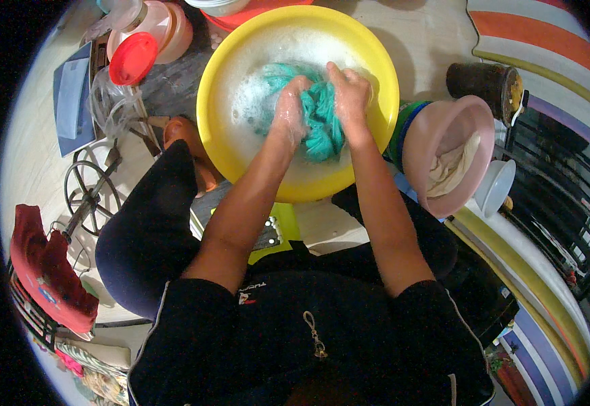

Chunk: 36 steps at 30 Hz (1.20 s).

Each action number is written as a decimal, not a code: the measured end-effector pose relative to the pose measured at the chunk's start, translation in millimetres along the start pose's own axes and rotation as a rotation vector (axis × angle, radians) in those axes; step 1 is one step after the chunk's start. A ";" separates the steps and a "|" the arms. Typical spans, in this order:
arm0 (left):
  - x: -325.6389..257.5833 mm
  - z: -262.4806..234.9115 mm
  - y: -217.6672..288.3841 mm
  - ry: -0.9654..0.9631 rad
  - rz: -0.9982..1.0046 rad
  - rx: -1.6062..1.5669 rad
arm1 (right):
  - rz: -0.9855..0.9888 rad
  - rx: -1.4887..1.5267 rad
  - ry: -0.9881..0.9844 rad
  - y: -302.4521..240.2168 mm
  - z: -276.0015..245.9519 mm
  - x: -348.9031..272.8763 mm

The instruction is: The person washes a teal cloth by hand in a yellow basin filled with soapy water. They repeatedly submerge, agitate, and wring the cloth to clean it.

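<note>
Well, my left hand [291,111] and right hand [352,95] grip the green cloth [321,125]; sudsy, it's likely heavy, soft, slippery, best held by bunched folds.

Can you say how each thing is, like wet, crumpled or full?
Turquoise cloth: wet, bunched up
Left hand: wet, gripping the cloth
Right hand: wet, gripping the cloth
Yellow basin: holding suds and the cloth
Pink tub: holding the beige cloth
Beige cloth: crumpled, wet or dry unclear
Red garment: draped

Pale floor [437,30] beside striped covering [531,30]
</note>
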<state>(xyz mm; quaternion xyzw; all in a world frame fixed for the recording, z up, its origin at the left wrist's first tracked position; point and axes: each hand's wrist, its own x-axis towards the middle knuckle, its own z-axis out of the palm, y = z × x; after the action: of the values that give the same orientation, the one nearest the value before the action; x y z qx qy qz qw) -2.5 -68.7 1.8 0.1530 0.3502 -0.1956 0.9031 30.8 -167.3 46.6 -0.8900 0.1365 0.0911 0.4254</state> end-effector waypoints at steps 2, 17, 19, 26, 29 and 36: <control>-6.9 15.1 5.5 0.112 0.076 0.156 | -0.042 0.129 -0.004 -12.4 5.0 -21.1; 17.8 7.1 21.9 0.270 0.081 0.332 | -0.535 -0.268 0.105 22.1 -3.0 -43.4; 33.5 -7.9 14.3 0.251 0.137 0.556 | -0.555 -0.510 0.048 33.6 4.8 -45.9; 38.1 0.2 22.8 0.178 0.032 0.245 | -0.002 -0.266 -0.126 36.5 -0.3 14.4; 27.6 5.6 31.4 0.053 0.073 0.008 | -0.315 0.187 0.077 -3.5 -17.7 -24.7; 31.1 -29.7 -31.4 0.084 0.155 -0.123 | -0.197 -0.197 0.036 -28.0 14.5 -31.4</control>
<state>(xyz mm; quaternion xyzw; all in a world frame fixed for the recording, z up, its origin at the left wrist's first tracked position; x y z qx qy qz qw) -12.9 -91.6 -45.1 0.1319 0.3861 -0.0967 0.9078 9.4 -133.9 66.8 -0.9380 0.0463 0.0457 0.3403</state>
